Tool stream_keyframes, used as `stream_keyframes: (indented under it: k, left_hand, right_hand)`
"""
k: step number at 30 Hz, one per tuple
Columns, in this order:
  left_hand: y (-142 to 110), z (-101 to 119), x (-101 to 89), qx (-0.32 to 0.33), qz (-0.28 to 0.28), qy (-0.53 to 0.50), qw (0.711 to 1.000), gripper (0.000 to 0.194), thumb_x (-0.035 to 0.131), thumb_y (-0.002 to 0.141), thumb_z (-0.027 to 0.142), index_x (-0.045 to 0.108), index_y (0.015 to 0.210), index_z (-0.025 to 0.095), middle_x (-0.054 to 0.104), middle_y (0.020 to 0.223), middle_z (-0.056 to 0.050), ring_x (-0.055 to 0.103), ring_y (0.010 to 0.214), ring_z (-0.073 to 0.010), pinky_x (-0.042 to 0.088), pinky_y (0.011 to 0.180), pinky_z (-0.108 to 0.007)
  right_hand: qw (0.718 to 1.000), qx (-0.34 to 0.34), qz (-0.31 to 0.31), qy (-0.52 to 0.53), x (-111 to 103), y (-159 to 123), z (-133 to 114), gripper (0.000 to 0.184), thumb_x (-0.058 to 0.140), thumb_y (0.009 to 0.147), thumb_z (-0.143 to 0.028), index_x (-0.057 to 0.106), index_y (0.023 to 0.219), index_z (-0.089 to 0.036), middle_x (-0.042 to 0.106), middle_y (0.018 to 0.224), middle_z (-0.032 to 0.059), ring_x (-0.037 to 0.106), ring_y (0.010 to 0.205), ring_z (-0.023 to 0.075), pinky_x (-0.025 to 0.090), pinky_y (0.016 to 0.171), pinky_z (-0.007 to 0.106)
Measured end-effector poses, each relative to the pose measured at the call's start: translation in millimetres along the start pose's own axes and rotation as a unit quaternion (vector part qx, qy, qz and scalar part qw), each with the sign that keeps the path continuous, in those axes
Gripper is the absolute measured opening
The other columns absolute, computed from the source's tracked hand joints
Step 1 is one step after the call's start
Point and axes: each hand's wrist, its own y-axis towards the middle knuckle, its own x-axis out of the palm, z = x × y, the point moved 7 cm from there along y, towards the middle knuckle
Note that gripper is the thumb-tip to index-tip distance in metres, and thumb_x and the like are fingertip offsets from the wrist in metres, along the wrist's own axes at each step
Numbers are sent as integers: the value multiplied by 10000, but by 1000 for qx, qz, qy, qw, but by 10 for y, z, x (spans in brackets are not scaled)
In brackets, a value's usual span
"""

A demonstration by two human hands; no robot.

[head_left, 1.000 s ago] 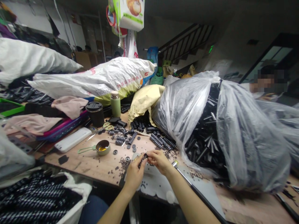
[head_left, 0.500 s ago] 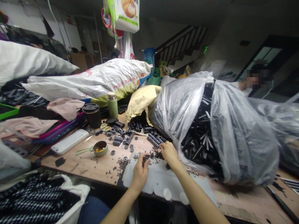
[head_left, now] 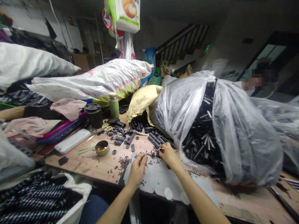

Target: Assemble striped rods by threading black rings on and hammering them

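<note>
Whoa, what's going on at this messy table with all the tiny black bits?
Someone is working with bare hands at a wooden table. Their right hand seems to pinch a small dark piece beside the black-and-white checkered rolls. Their left hand is over the grey sheet, and I can't tell if it holds anything. Tiny black bits are scattered around, and a big clear plastic bag bulges with black tubes.
</note>
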Motion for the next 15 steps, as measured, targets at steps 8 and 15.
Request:
stream_keyframes:
  k: [8, 15]
  left_hand:
    - [-61, 191, 128, 152, -23, 179, 972, 330, 431, 835, 333, 587, 1087, 187, 628, 1067, -76, 569, 992, -190, 434, 899, -342]
    - [-144, 254, 242, 190, -44, 264, 945, 326, 402, 858, 335, 573, 1093, 187, 625, 1060, -83, 571, 991, -193, 452, 879, -333]
  right_hand:
    - [978, -27, -16, 207, -131, -357, -397, 166, 538, 683, -121, 630, 809, -177, 667, 742, 5, 611, 660, 122, 484, 630, 221]
    - [962, 5, -16, 273, -158, -473, -325, 176, 515, 669, -120, 663, 760, -149, 690, 677, 31, 632, 610, 146, 504, 584, 242]
